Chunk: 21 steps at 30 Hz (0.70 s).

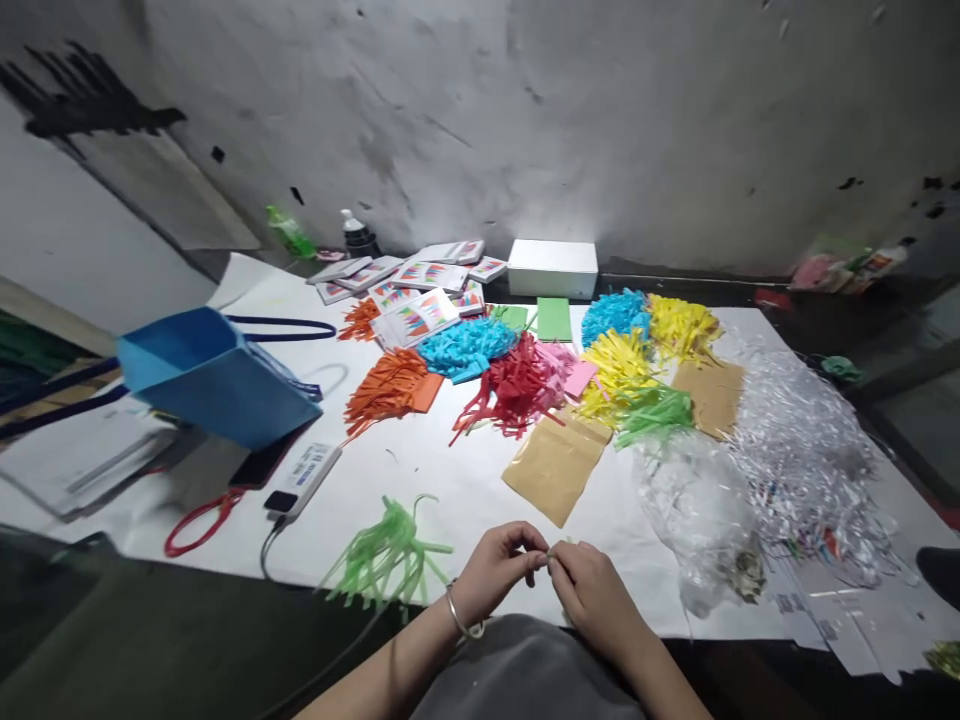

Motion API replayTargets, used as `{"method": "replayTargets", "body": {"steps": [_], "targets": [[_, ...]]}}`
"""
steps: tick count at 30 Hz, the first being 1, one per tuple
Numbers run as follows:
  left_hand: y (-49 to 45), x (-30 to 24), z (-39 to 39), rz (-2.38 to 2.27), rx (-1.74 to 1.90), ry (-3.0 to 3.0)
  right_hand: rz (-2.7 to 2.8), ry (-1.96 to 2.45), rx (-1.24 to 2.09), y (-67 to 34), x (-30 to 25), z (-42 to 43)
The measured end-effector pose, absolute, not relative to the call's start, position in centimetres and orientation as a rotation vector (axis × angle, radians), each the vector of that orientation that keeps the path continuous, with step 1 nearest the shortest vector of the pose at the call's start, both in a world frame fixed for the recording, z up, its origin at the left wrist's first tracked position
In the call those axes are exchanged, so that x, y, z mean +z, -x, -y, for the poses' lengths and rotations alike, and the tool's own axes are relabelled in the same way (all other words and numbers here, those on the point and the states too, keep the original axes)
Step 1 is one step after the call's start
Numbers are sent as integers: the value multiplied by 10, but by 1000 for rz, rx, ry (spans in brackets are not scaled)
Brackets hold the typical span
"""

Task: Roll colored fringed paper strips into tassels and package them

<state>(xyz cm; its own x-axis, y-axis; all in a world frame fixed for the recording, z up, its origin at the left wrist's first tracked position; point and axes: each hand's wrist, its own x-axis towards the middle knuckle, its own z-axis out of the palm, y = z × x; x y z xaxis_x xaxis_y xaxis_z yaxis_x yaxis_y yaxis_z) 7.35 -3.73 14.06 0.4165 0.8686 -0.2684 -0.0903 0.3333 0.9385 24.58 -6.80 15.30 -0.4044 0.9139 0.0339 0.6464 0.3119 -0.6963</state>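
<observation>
Both hands meet at the table's near edge, fingertips almost touching. My left hand (502, 570), with a bangle at the wrist, is closed in a pinch. Beside it, my right hand (592, 590) pinches too, thumb against forefinger. Whatever lies between the fingertips is tiny and mostly hidden; a hint of pale green shows there. To the left lies a loose light-green paper tassel (390, 550). Beyond the hands is a tan plastic packet (559, 465). Farther back are fringed paper tassels: orange (390, 385), blue (466, 345), red (516, 385), yellow (622, 370) and green (656, 412).
A blue bag (217, 380) leans at the left, near a power bank (304, 480) with a cable and red-handled scissors (202, 522). Printed packs (420, 315) and a white box (553, 268) sit at the back. Clear plastic (697, 510) and shredded film (802, 430) cover the right.
</observation>
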Motion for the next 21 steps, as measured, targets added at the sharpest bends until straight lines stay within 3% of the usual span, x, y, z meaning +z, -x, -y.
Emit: {"method": "replayTargets", "body": {"steps": [13,21], "targets": [[60,138,60,-1177,647,-1064,2182,1334,1138,-118,141,79],[92,127,64,-1131,579,-849,2408,1271,759,-96,81,84]]}}
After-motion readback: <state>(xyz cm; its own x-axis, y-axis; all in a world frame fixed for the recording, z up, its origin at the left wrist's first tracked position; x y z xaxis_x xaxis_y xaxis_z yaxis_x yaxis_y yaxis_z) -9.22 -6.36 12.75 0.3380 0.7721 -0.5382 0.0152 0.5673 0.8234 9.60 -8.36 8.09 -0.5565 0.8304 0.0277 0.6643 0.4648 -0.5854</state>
